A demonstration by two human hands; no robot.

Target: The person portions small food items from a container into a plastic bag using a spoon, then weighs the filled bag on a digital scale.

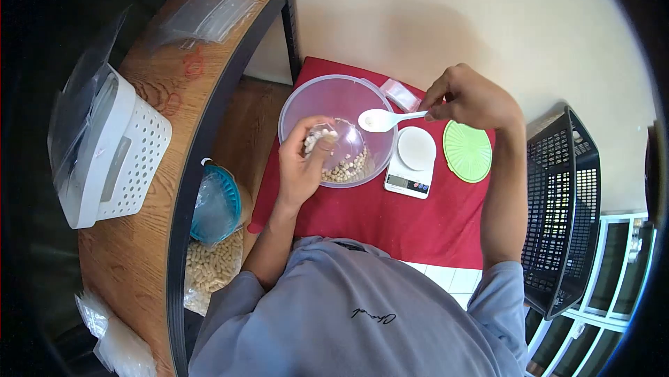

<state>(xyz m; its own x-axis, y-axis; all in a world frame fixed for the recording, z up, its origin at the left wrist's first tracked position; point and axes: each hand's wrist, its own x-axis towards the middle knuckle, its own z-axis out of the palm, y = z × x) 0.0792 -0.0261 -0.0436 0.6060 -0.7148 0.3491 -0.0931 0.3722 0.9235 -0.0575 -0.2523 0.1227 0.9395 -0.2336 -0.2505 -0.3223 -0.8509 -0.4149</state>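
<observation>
My right hand (pixel 477 98) is closed on the handle of a white plastic spoon (pixel 380 120), whose bowl end is over a large clear plastic tub (pixel 296 102). Small pale pieces (pixel 348 166), like nuts or beans, lie at the bottom of that tub. Over the tub's left side, my left hand (pixel 300 164) grips a small clear plastic bag (pixel 319 134) with pale pieces inside. The spoon and the bag are apart. Just right of the tub stands a white kitchen scale (pixel 416 150); its display is too small to read.
A green lid (pixel 468 152) and a pack of small clear bags (pixel 400 95) lie on the red cloth (pixel 446 227). To the right is a black basket (pixel 563 210). The wooden shelf (pixel 136 265) at left holds a white basket (pixel 132 150); beside it sits a teal basket (pixel 233 192).
</observation>
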